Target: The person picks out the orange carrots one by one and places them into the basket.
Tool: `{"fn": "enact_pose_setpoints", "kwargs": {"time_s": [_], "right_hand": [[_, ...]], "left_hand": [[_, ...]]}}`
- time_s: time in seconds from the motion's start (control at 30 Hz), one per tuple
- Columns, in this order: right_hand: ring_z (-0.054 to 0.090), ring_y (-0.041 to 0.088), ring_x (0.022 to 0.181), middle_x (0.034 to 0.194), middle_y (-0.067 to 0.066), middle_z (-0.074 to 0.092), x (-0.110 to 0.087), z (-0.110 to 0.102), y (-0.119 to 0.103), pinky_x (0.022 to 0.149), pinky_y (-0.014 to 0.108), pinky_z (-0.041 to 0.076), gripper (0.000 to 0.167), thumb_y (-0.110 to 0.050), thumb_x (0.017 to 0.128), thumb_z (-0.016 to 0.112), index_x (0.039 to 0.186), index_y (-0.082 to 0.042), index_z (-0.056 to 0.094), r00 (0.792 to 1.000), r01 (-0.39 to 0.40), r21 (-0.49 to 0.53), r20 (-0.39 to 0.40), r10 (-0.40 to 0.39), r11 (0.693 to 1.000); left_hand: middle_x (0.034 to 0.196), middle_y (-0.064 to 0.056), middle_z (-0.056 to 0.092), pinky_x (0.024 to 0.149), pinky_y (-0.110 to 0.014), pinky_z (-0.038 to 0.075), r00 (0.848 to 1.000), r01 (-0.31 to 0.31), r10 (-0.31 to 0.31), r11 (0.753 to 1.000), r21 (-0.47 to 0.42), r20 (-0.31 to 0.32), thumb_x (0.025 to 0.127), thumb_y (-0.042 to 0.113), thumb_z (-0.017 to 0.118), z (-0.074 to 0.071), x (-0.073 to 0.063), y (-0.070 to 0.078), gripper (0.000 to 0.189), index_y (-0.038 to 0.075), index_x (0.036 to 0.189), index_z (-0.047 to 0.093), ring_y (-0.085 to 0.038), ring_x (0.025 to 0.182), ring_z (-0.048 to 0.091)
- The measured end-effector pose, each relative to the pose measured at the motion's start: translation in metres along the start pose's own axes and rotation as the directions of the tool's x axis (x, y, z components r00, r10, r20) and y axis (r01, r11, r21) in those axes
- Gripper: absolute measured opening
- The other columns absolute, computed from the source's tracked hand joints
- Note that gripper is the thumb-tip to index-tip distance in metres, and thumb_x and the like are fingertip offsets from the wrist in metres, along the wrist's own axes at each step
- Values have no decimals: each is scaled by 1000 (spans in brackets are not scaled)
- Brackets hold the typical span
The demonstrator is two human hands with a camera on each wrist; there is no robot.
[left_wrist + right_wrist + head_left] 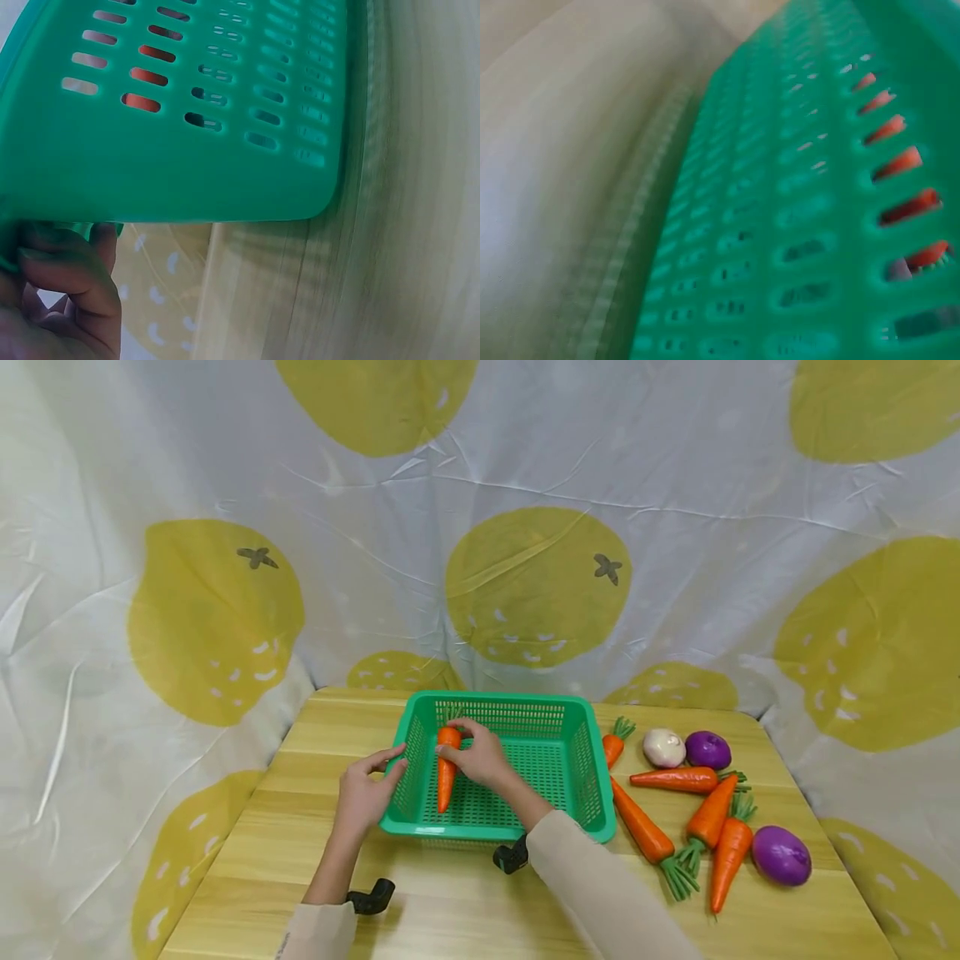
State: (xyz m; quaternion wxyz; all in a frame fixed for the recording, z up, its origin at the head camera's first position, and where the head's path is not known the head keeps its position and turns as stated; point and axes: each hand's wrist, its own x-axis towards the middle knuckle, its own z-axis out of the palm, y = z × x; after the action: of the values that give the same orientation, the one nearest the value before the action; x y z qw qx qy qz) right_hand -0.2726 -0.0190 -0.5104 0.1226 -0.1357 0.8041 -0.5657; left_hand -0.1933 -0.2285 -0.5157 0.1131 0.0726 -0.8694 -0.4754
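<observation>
A green plastic basket (498,833) with slotted walls stands on the wooden table. Inside it, my right hand (483,758) pinches an orange carrot (446,781) near its leafy top, the tip pointing toward me. My left hand (363,795) grips the basket's left rim between thumb and fingers. In the left wrist view, the curled left fingers (82,289) are at the rim, and orange shows through slots in the basket wall (165,180). The right wrist view looks at the basket's outer side (772,217), where orange also shows through; the right hand is hidden there.
Right of the basket lie several carrots (647,828), a whitish round vegetable (663,748) and two purple onions (782,856), one beside the whitish one. A lemon-print cloth (540,585) hangs behind the table (442,902). Black wrist mounts (371,897) sit near both sleeves.
</observation>
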Motion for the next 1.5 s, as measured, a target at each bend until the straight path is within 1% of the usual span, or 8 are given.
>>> {"fn": "enact_pose_setpoints", "kwargs": {"time_s": [0.23, 0.3, 0.5, 0.7, 0.8, 0.97, 1.2, 1.5], "right_hand": [[68, 21, 89, 137, 16, 59, 0, 11, 1, 65, 32, 58, 57, -32, 96, 74, 146, -15, 55, 1000, -9, -89, -19, 8, 996], [68, 22, 89, 138, 16, 58, 0, 13, 0, 66, 32, 58, 57, -31, 96, 74, 147, -15, 54, 1000, -10, -105, -14, 8, 994], [66, 24, 93, 141, 17, 57, -1, 18, 1, 71, 34, 58, 60, -26, 95, 76, 148, -12, 52, 1000, -6, -188, 17, 9, 982], [66, 27, 101, 136, 18, 60, -1, 21, 4, 73, 36, 59, 59, -26, 95, 76, 146, -10, 52, 1000, 0, -215, 20, 5, 977], [67, 29, 105, 138, 19, 59, -1, 21, 6, 76, 39, 59, 61, -24, 97, 74, 150, -10, 48, 998, -8, -217, 60, 22, 976], [66, 30, 108, 141, 18, 58, -2, 22, 7, 80, 40, 59, 65, -23, 95, 75, 152, -13, 47, 995, -32, -201, 86, 50, 979], [65, 28, 106, 134, 17, 60, -1, 24, 7, 81, 39, 59, 68, -25, 94, 77, 152, -8, 46, 993, 47, -303, 114, -13, 952], [70, 35, 110, 147, 25, 52, -7, 16, 6, 84, 44, 59, 72, -34, 99, 70, 156, -5, 38, 989, 20, -199, 148, 10, 980]], "left_hand": [[107, -12, 73, 55, -28, 42, 1000, -12, 12, 1000, 0, 4, 96, 32, 75, 1, 1, 2, 34, 23, 129, 75, -27, 98, 63], [109, -12, 72, 52, -27, 40, 1000, -16, 16, 1000, -5, 6, 97, 32, 74, 1, 1, 2, 34, 22, 129, 75, -27, 97, 62], [114, -10, 73, 66, -30, 48, 999, -33, 33, 999, -18, 0, 97, 30, 74, 3, 1, 1, 33, 21, 129, 75, -25, 103, 62], [114, -10, 73, 55, -28, 44, 1000, -27, 27, 999, -22, 1, 98, 31, 73, 3, 1, -1, 33, 21, 130, 75, -25, 100, 61], [116, -9, 73, 62, -28, 47, 999, -33, 33, 999, -18, -1, 98, 32, 73, 3, 1, -1, 33, 22, 129, 75, -24, 103, 62], [115, -10, 73, 49, -26, 36, 999, -36, 35, 999, -26, -4, 98, 29, 73, 4, 2, -2, 33, 21, 129, 75, -23, 100, 60], [109, -11, 74, 44, -25, 29, 999, -36, 36, 999, -29, -13, 97, 29, 74, 3, 0, -1, 31, 21, 127, 76, -23, 95, 60], [110, -11, 73, 41, -24, 25, 1000, -16, 15, 999, -32, -22, 97, 29, 74, 1, -2, -1, 31, 22, 127, 76, -23, 88, 58]]}}
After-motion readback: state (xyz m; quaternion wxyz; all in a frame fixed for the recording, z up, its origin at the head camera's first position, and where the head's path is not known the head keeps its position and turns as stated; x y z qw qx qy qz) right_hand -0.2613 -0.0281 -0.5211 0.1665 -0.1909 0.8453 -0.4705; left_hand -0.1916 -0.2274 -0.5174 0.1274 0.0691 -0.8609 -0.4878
